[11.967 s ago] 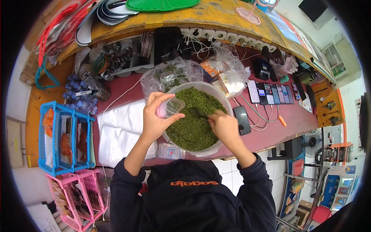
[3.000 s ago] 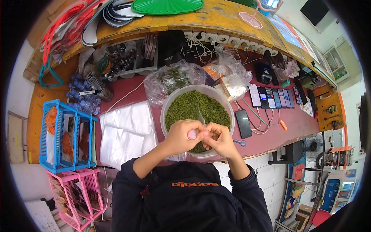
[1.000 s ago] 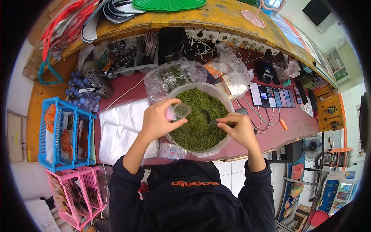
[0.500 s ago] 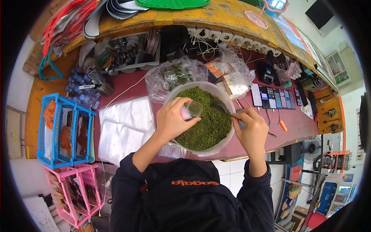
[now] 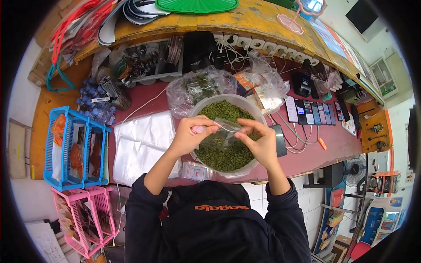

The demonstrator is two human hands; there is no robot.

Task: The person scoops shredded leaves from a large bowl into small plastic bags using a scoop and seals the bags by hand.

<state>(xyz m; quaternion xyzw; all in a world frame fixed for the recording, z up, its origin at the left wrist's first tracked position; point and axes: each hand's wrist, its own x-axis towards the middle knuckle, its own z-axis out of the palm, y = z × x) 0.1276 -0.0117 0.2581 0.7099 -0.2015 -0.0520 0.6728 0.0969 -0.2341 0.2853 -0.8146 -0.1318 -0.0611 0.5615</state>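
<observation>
A clear plastic bag [image 5: 224,136] stretches between my two hands over a round, whitish tub [image 5: 201,104]. Inside the tub lies green, finely shredded plant matter [image 5: 230,158]. My left hand [image 5: 191,135] pinches the bag's left edge, with something small and pinkish at its fingers. At the bag's upper right edge, the thumb and fingers of my right hand [image 5: 259,141] are closed. To the right of the tub, a dark, flat-sided object [image 5: 279,142] is partly covered by my right hand; its kind I cannot make out.
Flat stacked plastic bags [image 5: 142,144] lie to the left, beside blue baskets [image 5: 72,149]. Behind the tub are a crumpled plastic bag [image 5: 193,90] and a small box [image 5: 267,100]. Several phones [image 5: 309,112] with cables lie at right. A small clear packet [image 5: 196,171] sits at the table's front edge.
My right hand no longer holds the dark scoop, which I cannot see now. It has moved left to the bag. The bag's mouth, open before, now looks drawn flat between both hands.
</observation>
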